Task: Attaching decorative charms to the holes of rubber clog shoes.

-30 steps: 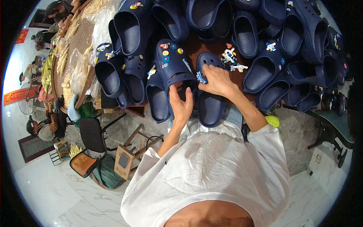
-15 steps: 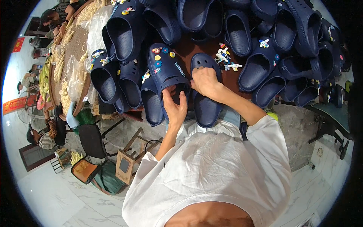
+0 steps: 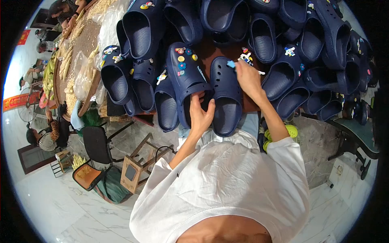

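A navy clog (image 3: 182,95) with several colourful charms on its toe lies in front of me. My left hand (image 3: 200,117) grips it at the opening, fingers inside and thumb outside along the edge. Close on its right is a second navy clog (image 3: 227,113), its toe holes bare of charms. Over the right edge of that toe, my right hand (image 3: 249,81) pinches a small light blue charm (image 3: 231,64). Behind that hand, partly hidden by it, a little pile of white and coloured charms (image 3: 245,56) lies on the brown tabletop (image 3: 208,54).
Many more navy clogs crowd around, including one with charms (image 3: 283,73) at right and another (image 3: 117,79) at left. A round tray of corn (image 3: 89,36) stands far left, with people beside it. A black chair (image 3: 97,146) and wooden stool (image 3: 131,172) are on the floor.
My right hand has lifted off the bare clog's toe and moved right toward the charm pile, a light blue charm now showing at its fingertips. My left hand stays in the decorated clog's opening.
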The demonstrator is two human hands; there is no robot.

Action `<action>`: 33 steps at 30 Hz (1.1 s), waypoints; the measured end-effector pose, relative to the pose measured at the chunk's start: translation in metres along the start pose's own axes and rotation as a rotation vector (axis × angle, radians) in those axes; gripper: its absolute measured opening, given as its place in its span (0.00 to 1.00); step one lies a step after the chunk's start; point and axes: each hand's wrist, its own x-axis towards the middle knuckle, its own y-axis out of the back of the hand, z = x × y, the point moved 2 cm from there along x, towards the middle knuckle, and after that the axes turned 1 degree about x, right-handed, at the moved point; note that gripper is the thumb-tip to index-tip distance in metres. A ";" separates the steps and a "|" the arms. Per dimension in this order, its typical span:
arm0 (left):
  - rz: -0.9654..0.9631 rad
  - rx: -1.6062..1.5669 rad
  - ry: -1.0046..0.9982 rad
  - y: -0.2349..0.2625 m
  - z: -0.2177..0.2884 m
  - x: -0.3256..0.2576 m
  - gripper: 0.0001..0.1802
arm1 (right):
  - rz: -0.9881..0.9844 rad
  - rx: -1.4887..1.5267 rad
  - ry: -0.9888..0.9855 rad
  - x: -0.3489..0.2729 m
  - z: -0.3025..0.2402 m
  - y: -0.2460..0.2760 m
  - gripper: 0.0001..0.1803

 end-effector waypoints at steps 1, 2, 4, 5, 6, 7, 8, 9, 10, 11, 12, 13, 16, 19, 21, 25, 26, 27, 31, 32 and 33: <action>0.003 0.003 0.001 0.000 -0.003 0.001 0.28 | 0.064 0.010 -0.004 -0.003 0.014 0.003 0.14; 0.007 0.006 0.001 0.000 -0.007 0.003 0.28 | 0.129 0.021 -0.008 -0.004 0.023 0.006 0.13; 0.014 -0.007 0.013 -0.002 -0.012 0.002 0.27 | 0.134 0.033 -0.012 -0.009 0.034 0.008 0.12; 0.004 -0.002 0.013 -0.003 -0.012 0.002 0.27 | 0.110 -0.004 -0.058 -0.012 0.038 0.005 0.11; -0.004 0.002 0.010 -0.003 -0.012 0.002 0.26 | 0.088 -0.042 -0.105 -0.015 0.042 0.003 0.11; -0.003 0.003 0.005 -0.003 -0.011 0.002 0.27 | 0.109 -0.029 -0.107 -0.017 0.041 0.003 0.10; -0.012 -0.013 0.049 -0.003 -0.009 0.002 0.27 | 0.084 -0.045 -0.148 -0.018 0.041 0.003 0.10; 0.007 -0.025 0.041 -0.005 -0.010 0.002 0.27 | 0.073 -0.044 -0.186 -0.019 0.041 0.004 0.10; 0.023 -0.035 0.036 -0.005 -0.011 0.001 0.26 | 0.061 -0.039 -0.227 -0.022 0.037 0.007 0.10; 0.039 -0.084 0.055 -0.005 -0.011 0.002 0.26 | 0.090 -0.005 -0.207 -0.025 0.026 0.013 0.12; 0.052 -0.132 0.072 -0.004 -0.009 0.004 0.26 | 0.122 0.030 -0.187 -0.030 0.015 0.022 0.13; 0.066 -0.206 0.085 -0.004 -0.012 0.005 0.26 | 0.173 0.096 -0.085 -0.037 0.009 0.024 0.16; 0.084 -0.283 0.123 -0.008 -0.015 0.007 0.22 | -0.030 0.289 -0.179 -0.067 -0.008 0.035 0.27; 0.025 -0.284 0.278 -0.001 0.011 0.016 0.19 | -0.079 0.199 -0.166 -0.103 -0.023 0.043 0.36; 0.050 -0.308 0.287 0.000 0.010 0.018 0.21 | -0.062 0.117 -0.137 -0.123 -0.027 0.036 0.37; 0.182 -0.408 0.267 -0.009 0.005 0.018 0.25 | -0.245 0.101 -0.168 -0.148 -0.018 0.015 0.29; 0.185 -0.412 0.262 -0.010 0.002 0.018 0.25 | -0.241 0.098 -0.162 -0.150 -0.015 0.010 0.29; 0.203 -0.421 0.266 -0.011 -0.001 0.018 0.25 | -0.239 0.135 -0.206 -0.152 -0.010 0.001 0.25; 0.211 -0.499 0.329 -0.008 -0.004 0.013 0.25 | -0.112 0.190 -0.230 -0.158 -0.008 -0.003 0.15; 0.215 -0.502 0.325 -0.006 -0.002 0.012 0.25 | -0.110 0.189 -0.224 -0.159 -0.009 -0.001 0.15; 0.223 -0.542 0.321 -0.004 0.000 0.011 0.23 | -0.051 0.175 -0.193 -0.160 -0.010 0.004 0.16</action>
